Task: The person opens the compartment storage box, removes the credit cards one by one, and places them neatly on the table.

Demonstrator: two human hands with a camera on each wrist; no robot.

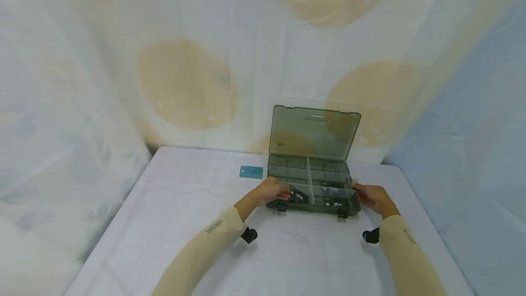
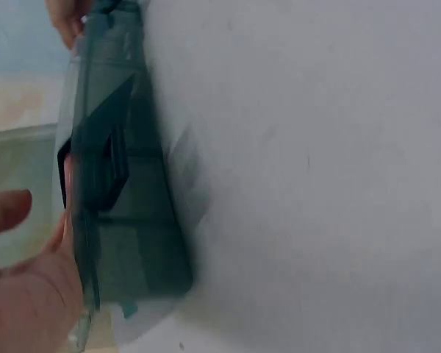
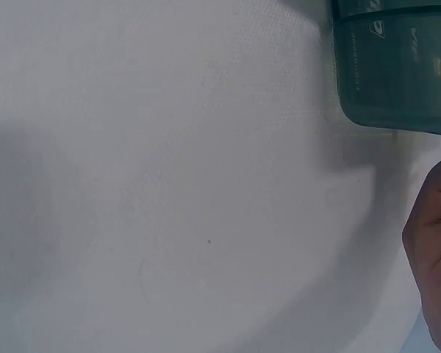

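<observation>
Compartment box [image 1: 311, 188] sits lid-up at the table's [image 1: 164, 223] 12 o'clock edge. Left hand [image 1: 271, 192] pinches a black card [image 1: 298, 195] over the front-left cell; right hand [image 1: 371, 197] rests at the box's 3 o'clock end, grip not discernible. Best to lay the card flat between dividers, brace the box, and leave the teal card [image 1: 251, 171] at 9 o'clock alone.

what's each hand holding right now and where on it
The left hand pinches a black card by its left end over the organizer box; the right hand grips the box's right edge.
</observation>
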